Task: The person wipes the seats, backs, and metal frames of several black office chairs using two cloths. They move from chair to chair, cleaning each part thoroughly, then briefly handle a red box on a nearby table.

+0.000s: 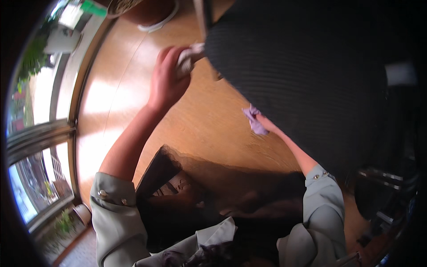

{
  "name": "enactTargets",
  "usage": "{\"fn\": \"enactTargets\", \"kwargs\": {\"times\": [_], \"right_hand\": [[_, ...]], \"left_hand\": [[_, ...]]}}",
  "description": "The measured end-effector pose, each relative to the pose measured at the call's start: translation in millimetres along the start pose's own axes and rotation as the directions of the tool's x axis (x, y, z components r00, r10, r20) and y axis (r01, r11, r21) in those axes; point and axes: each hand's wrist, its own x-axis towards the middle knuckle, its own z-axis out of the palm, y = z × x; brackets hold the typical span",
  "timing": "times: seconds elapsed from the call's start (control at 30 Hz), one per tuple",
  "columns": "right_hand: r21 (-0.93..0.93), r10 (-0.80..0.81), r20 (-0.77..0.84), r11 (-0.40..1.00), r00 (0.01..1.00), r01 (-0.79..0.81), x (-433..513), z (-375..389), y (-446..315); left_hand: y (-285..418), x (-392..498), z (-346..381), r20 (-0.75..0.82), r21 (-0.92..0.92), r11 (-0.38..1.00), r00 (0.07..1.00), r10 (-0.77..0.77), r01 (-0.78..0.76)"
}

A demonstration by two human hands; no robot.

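Note:
My left hand (170,75) is raised at the upper middle, its fingers closed around a pale crumpled cloth (185,63) beside the edge of a large dark ribbed surface (300,66). Lower and to the right, my right hand (265,122) grips a crumpled lilac cloth (256,128) close to the lower left edge of that dark surface. Part of the right hand is hidden by the cloth. What the dark surface belongs to cannot be told.
A brown floor (126,100) lies below, with bright reflections. A brown plant pot (150,13) stands on a white saucer at the top. Framed glass panes run along the left, with plants beyond. A small pot (82,213) is at the lower left. Dark objects (373,193) are at the lower right.

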Motion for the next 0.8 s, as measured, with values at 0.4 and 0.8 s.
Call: {"fn": "enactTargets", "kwargs": {"times": [0.4,0.8], "right_hand": [[-0.492,-0.158,-0.037,0.862,0.987,0.119,251.7,53.1,39.3],[-0.395,-0.128,0.113,0.904,0.985,0.163,138.7,130.2,31.0]], "left_hand": [[38.6,73.4,39.1,0.272,-0.425,0.763,0.873,-0.406,0.487],[40.1,71.0,42.4,0.250,-0.499,0.726,0.881,-0.402,0.473]]}}
